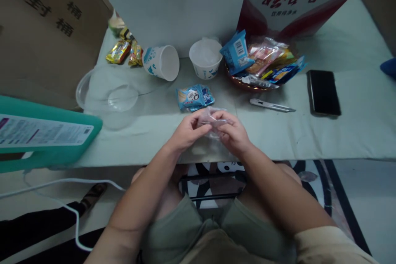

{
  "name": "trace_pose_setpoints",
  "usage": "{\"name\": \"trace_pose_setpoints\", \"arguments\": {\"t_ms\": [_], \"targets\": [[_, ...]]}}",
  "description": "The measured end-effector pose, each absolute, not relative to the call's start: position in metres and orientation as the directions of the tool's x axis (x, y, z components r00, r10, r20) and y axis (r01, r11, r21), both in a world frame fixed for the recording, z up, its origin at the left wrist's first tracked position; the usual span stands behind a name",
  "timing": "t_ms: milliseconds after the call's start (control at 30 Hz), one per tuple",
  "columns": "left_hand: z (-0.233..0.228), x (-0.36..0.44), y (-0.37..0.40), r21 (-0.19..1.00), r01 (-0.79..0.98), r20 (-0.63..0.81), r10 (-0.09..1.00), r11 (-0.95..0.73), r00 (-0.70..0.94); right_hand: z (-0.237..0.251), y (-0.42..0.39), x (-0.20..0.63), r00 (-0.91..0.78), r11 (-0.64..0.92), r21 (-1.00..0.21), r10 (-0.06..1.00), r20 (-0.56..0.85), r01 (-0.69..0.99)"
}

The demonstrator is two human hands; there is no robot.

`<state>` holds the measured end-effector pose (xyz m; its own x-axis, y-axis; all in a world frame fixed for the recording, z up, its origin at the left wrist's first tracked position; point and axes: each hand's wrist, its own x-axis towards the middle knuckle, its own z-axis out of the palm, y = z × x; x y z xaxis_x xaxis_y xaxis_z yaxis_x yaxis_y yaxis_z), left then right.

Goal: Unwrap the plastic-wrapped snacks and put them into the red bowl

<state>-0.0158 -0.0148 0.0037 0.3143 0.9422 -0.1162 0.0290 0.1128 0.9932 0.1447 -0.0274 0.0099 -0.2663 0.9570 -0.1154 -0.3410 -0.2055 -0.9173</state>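
Note:
Near the table's front edge, my left hand and my right hand are both closed on a crumpled clear plastic wrapper. Whether anything lies inside the wrapper I cannot tell. Just beyond my fingers are blue snack packets lying flat on the cloth. Farther back stands a white paper cup with clear plastic in its mouth. A second paper cup lies on its side to the left. At the right of the upright cup is a bowl heaped with wrapped snacks.
A utility knife and a black phone lie at the right. Clear plastic containers and a green jug stand left, with yellow packets behind. Large boxes border the back. A person's foot shows lower left.

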Motion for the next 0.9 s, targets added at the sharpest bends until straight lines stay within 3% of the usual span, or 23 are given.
{"name": "trace_pose_setpoints", "arguments": {"t_ms": [100, 267, 333, 433, 500, 567, 667, 833, 900], "targets": [[0.005, -0.03, -0.01, 0.994, 0.081, -0.086, 0.99, 0.077, 0.115, 0.011, -0.016, 0.146, -0.374, -0.297, -0.843, 0.919, -0.125, -0.449], [0.037, -0.038, 0.027, 0.942, 0.321, 0.204, 0.93, -0.101, -0.306, 0.008, 0.01, 0.148, -0.022, -0.158, -0.918, 0.987, -0.161, -0.364], [0.059, -0.025, 0.06, 0.874, 0.446, 0.358, 0.875, -0.192, -0.327, 0.009, 0.019, 0.148, 0.053, -0.082, -0.943, 0.993, -0.104, -0.322], [0.084, 0.008, 0.121, 0.708, 0.669, 0.479, 0.85, -0.226, -0.219, 0.014, 0.026, 0.15, 0.078, 0.01, -0.953, 0.997, -0.014, -0.302], [0.09, 0.029, 0.157, 0.6, 0.784, 0.364, 0.927, -0.16, -0.09, 0.017, 0.026, 0.152, 0.081, 0.043, -0.958, 0.997, 0.021, -0.285], [0.089, 0.043, 0.183, 0.421, 0.899, 0.125, 0.989, -0.122, 0.076, 0.019, 0.025, 0.156, 0.07, 0.052, -0.969, 0.997, 0.036, -0.241], [0.086, 0.047, 0.205, 0.229, 0.959, -0.235, 0.946, -0.17, 0.224, 0.019, 0.023, 0.161, 0.05, 0.039, -0.985, 0.998, 0.031, -0.17], [0.084, 0.04, 0.225, 0.175, 0.971, -0.511, 0.829, -0.159, 0.228, 0.019, 0.025, 0.164, 0.027, 0.022, -0.991, 0.999, 0.019, -0.128], [0.08, 0.041, 0.231, 0.343, 0.931, -0.362, 0.897, -0.125, 0.254, 0.02, 0.026, 0.163, 0.016, 0.019, -0.995, 1.0, 0.018, -0.1]]}}
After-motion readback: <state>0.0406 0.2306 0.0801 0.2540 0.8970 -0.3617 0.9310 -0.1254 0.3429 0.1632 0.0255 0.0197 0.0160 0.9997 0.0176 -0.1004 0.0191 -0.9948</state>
